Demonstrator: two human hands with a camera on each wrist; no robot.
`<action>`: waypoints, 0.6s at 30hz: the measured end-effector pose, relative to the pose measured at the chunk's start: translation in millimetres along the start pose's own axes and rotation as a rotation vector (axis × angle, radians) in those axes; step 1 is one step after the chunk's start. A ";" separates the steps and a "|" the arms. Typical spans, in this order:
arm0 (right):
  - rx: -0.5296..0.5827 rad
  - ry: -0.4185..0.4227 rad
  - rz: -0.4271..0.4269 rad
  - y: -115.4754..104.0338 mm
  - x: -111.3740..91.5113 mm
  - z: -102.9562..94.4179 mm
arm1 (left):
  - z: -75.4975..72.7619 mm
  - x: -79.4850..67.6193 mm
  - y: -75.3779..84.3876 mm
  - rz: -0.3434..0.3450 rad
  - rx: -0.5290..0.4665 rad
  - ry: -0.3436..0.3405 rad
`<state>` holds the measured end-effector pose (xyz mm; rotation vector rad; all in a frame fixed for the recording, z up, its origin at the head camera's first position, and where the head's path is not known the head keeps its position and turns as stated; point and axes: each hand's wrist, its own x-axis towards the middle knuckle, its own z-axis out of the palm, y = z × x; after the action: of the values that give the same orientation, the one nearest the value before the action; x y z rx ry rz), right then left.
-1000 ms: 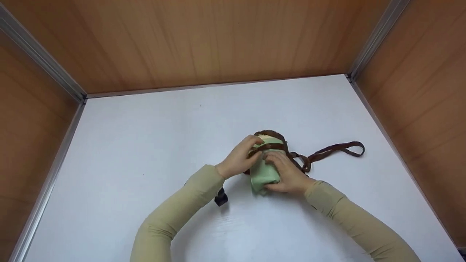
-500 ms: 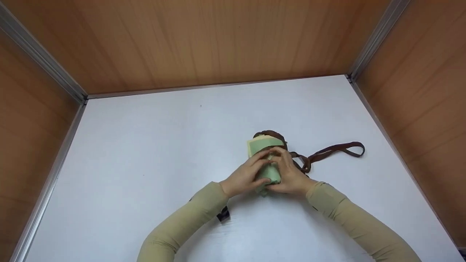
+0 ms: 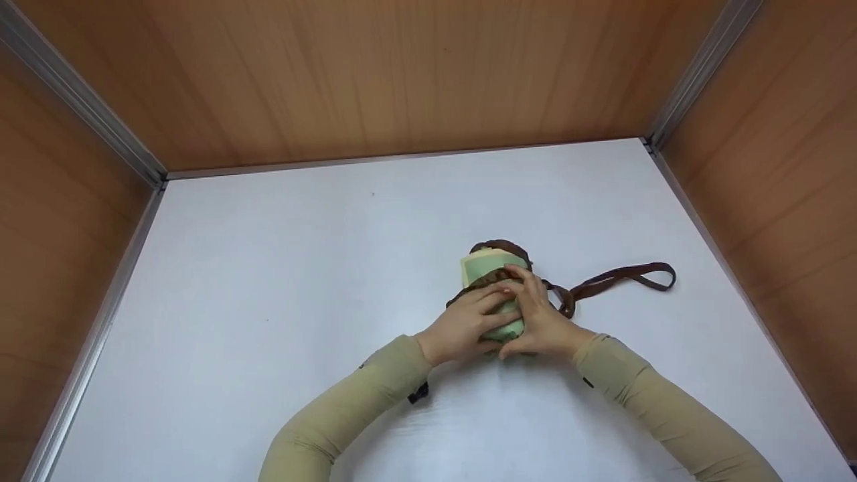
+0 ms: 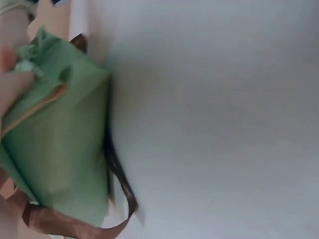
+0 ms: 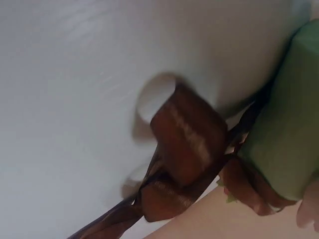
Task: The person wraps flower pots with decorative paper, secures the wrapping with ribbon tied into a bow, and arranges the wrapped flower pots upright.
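Observation:
A bundle in pale green wrapping paper lies on the white table, with a brown ribbon looped about it. My left hand curls its fingers round the bundle's near end from the left. From the right, my right hand grips the same end, thumb on the near side and fingers over the top. Its fingertips meet the left hand's. In the left wrist view the green paper looks gathered and creased near the fingers. Loops of brown ribbon show beside the green paper in the right wrist view.
The ribbon's loose tail trails right across the white table. Wood-grain panels enclose the back and both sides. A small dark object shows beneath the left forearm.
My left hand has come off the ribbon across the bundle's upper part and moved down to its near end, beside the right hand. The right hand has barely moved; the ribbon's tail lies as before.

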<state>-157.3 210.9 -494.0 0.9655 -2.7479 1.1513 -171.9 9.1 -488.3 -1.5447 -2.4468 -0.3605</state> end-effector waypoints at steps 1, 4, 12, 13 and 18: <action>0.011 -0.009 0.003 0.7 0.3 -2.0 | 0.5 1.5 1.6 -0.014 0.009 0.000; 0.036 -0.002 0.014 5.2 -0.5 -8.2 | 2.3 5.5 6.2 -0.048 0.001 0.011; 0.118 0.235 0.392 24.9 22.3 -35.9 | 3.2 4.9 7.6 -0.101 -0.039 0.020; 0.115 0.220 0.454 27.7 26.1 -38.3 | 3.5 4.1 7.4 -0.105 -0.043 0.026; 0.141 0.071 0.623 40.5 39.3 -41.7 | 5.2 1.5 5.2 -0.103 -0.051 0.052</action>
<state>-220.3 238.6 -480.3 0.0377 -3.0243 1.4157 -168.1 14.2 -492.2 -1.4133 -2.5013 -0.4792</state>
